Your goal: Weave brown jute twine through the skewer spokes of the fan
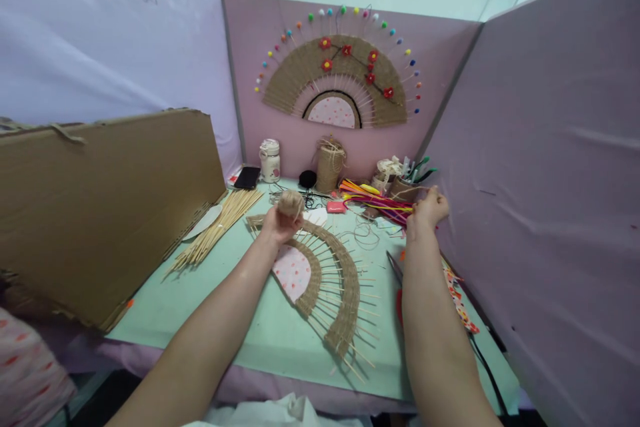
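Note:
My left hand (283, 225) is closed round a ball of beige twine (291, 203), lifted above the table. Off to the right, my right hand (431, 207) has its fingers pinched on a thin strand that leads leftward. Beneath my left hand lies a half-round fan (342, 280) of bamboo sticks woven with twine in two bands. Its centre is a white half-disc (295, 271) with pink spots, and the stick ends stick out bare past the outer band. Scissors (395, 267) with red handles lie by my right forearm, which partly hides them.
A finished fan (345, 67) with red flowers and coloured pompoms hangs on the back panel. Bamboo sticks (220, 227) lie left beside a cardboard sheet (110, 207). Behind stand a white jar (270, 161), a twine spool (329, 167) and a pen holder (404, 189), near colourful pipe cleaners (380, 203).

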`<state>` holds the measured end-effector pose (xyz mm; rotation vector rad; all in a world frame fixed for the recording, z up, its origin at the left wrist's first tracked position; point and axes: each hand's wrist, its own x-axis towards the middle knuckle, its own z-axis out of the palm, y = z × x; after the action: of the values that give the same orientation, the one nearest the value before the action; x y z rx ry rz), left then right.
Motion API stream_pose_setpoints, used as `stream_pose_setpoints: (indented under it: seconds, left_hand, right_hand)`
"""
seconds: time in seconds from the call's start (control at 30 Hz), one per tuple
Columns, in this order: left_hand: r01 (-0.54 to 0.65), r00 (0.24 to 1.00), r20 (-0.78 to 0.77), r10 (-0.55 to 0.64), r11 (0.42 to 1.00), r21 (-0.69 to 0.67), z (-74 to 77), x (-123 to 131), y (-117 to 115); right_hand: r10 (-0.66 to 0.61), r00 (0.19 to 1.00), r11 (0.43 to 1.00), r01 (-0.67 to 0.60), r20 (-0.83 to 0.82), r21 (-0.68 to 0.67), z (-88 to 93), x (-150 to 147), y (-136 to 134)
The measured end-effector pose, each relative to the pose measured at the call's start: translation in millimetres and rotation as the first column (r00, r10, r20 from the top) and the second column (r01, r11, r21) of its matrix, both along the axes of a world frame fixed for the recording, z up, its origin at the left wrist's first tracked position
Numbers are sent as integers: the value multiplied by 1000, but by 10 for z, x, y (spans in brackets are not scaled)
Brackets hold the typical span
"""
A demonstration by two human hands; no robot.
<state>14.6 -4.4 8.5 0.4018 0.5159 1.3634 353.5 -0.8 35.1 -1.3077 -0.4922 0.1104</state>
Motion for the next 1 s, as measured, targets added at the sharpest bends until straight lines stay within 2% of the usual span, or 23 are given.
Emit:
stream_pose_setpoints:
  seconds: [0.07,0.13,0.23,0.33,0.37,0.4,0.47,0.53,0.6,0.67,0.7,0.83,0.93,1.0]
  left_hand:
    - [-28,997,74,35,995,-96,-2,20,42]
    - [-61,992,105,76,989,-138,-6,44,63]
    - [-64,994,83,76,989,-134,-10,88,46]
    - [-49,996,63,57,991,-126,-1,142,-3]
    - [-40,997,56,48,992,-120,4,160,-21]
    - [-29,998,50,35,993,-112,8,176,-37]
    - [1,999,38,2,996,-89,12,200,-65]
    - [26,999,26,-24,998,-61,8,214,-85]
    - [37,999,13,-37,999,-31,-1,221,-100]
    - [31,1000,-7,-30,999,12,-7,225,-109]
    - [18,1000,-21,-17,999,42,-6,226,-112]
    - [-75,991,-99,93,982,174,5,231,-106]
    - [-177,956,-185,229,949,261,-5,232,-84]
    - [-231,905,-277,322,920,317,-34,233,-63]
  right_hand:
    - [-31,997,999,31,65,-7,-16,52,-9]
    - [-1,990,999,7,145,-43,-22,29,-6]
    - [138,949,985,-101,284,-143,1,-180,10]
    - [304,856,949,-233,418,-212,48,-570,12]
    - [408,808,912,-345,425,-221,60,-724,3]
    - [532,738,847,-479,416,-232,65,-880,-10]
    - [724,574,681,-685,383,-259,53,-1178,-49]
    - [825,443,547,-781,352,-301,12,-1418,-95]
    - [882,345,443,-842,322,-310,-42,-1575,-132]
    - [926,287,354,-885,247,-301,-85,-1643,-155]
    - [938,281,333,-893,203,-303,-95,-1648,-163]
    - [937,331,347,-860,110,-374,-47,-1568,-189]
    - [932,325,363,-836,161,-411,38,-1491,-215]
    - [917,343,397,-836,205,-380,89,-1447,-222]
